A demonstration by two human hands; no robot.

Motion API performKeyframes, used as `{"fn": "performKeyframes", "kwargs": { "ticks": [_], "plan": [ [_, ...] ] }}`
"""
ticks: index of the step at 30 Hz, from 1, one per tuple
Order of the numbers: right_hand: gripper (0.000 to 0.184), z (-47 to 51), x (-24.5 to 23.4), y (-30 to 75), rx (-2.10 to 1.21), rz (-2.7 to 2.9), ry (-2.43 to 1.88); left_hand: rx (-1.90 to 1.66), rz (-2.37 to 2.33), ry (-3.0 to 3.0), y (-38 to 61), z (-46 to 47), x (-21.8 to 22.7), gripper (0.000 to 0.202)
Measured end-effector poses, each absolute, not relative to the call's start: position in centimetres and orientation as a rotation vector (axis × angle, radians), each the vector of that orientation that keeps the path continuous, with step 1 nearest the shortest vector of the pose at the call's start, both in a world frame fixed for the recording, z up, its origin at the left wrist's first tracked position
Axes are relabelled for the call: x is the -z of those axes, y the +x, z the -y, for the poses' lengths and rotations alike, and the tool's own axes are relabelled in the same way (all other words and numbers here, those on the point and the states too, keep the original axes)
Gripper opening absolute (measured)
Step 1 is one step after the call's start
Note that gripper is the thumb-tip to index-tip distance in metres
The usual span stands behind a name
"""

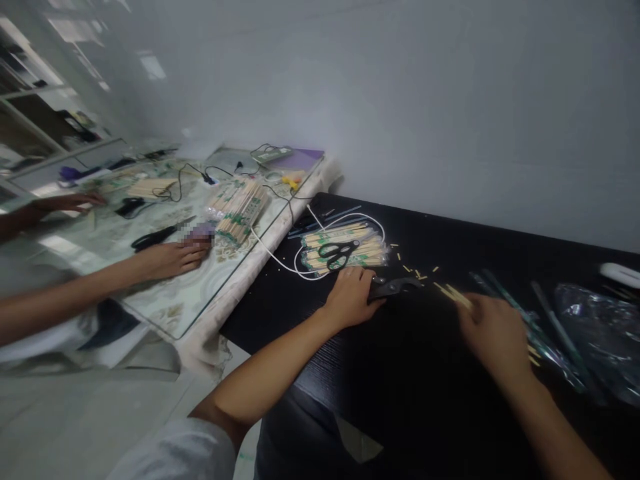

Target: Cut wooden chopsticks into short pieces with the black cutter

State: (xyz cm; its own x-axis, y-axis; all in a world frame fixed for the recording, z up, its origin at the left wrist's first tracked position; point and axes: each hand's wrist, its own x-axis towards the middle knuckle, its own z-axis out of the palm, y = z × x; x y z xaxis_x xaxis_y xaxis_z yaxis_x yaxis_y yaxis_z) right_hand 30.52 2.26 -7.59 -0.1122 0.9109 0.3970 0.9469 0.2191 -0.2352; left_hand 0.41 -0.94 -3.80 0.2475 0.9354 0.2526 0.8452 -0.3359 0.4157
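Note:
My left hand (350, 297) is closed around the handles of dark pruning shears (393, 288), whose curved jaws point right over the black table. In my right hand (495, 333) is a small bunch of thin wooden chopsticks (454, 295); their ends stick out toward the shears, a short gap away. More pale stick ends show behind that hand. Short cut wood pieces (419, 275) lie scattered just beyond the shears. Black-handled scissors (340, 252) rest on a plastic-wrapped pack of chopsticks (313, 241) past my left hand.
Clear plastic wrapping (600, 333) and a white object (620, 275) lie at the right. A white cord (275, 257) loops around the pack. On the adjoining glass-topped table (200, 300), a co-worker's hand (187, 257) rests near another chopstick pack (237, 207), scissors and cables.

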Motion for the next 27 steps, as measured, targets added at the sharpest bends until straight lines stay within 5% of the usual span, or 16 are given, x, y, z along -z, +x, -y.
{"fn": "performKeyframes", "kwargs": {
  "ticks": [12,18,27],
  "plan": [
    [0.033,-0.5,6.6,26.5,0.107,2.177,-1.359,-1.231,-1.425,2.006,0.3,0.5,4.0,0.027],
    [0.035,0.0,7.3,24.9,0.013,2.257,-1.251,-1.42,-1.511,1.582,0.2,0.3,3.9,0.038],
    [0.037,0.1,6.6,25.0,-0.076,2.313,-1.311,-1.346,-1.344,1.199,-0.1,-0.8,4.6,0.044]
  ]
}}
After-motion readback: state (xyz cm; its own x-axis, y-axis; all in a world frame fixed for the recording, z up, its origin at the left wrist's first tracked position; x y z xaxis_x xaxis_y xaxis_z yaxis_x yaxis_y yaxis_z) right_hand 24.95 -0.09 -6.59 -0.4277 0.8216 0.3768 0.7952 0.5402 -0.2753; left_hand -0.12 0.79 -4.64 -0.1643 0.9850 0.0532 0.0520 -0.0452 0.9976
